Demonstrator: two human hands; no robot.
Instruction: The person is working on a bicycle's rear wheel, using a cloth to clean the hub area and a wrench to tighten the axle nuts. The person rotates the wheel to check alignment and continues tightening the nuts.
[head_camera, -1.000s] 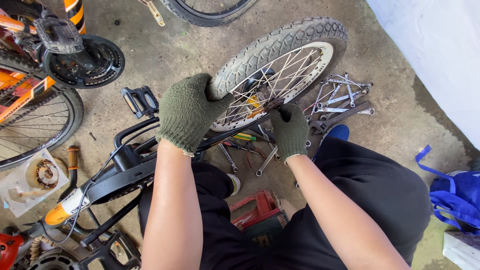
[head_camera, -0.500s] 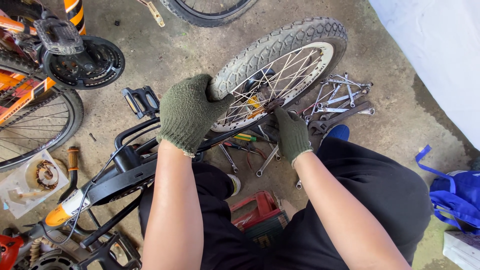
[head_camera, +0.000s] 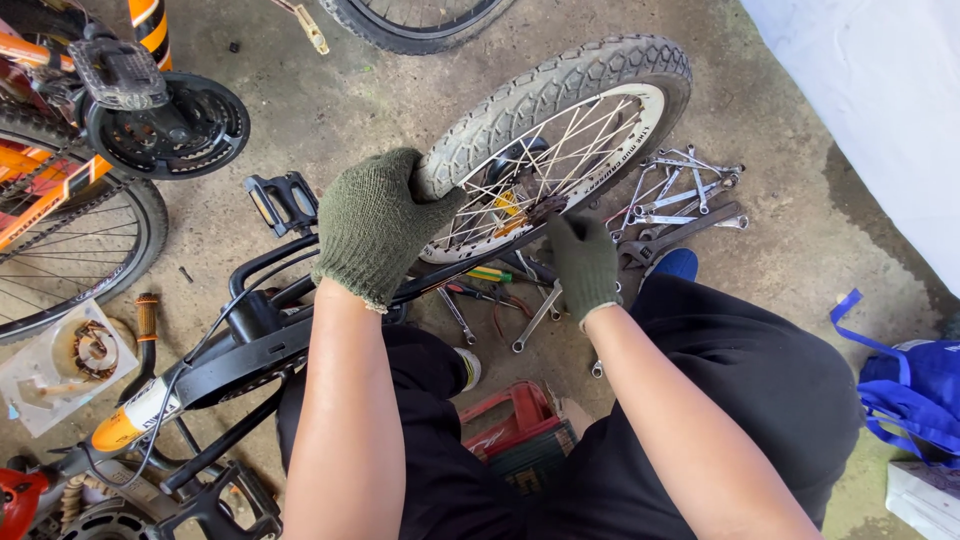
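Observation:
A small bicycle wheel (head_camera: 590, 85) with a grey knobby tyre, white rim and thin spokes stands tilted on the concrete floor in front of me. My left hand (head_camera: 375, 225), in a dark green knit glove, grips the tyre at its near left edge. My right hand (head_camera: 583, 262), gloved the same way, reaches to the wheel's hub (head_camera: 520, 205) among the spokes; what its fingers hold there is hidden. A black bicycle frame (head_camera: 250, 330) lies under my left arm.
Several spanners (head_camera: 680, 200) lie right of the wheel, more tools (head_camera: 490, 290) below it. An orange bicycle (head_camera: 70, 170) with chainring and pedal stands left. A red stool (head_camera: 510, 430) is between my legs, a blue bag (head_camera: 915, 385) right, another wheel (head_camera: 420, 20) at top.
My right hand has shifted slightly lower and to the right at the hub. My left hand still grips the tyre, and the wheel has barely moved.

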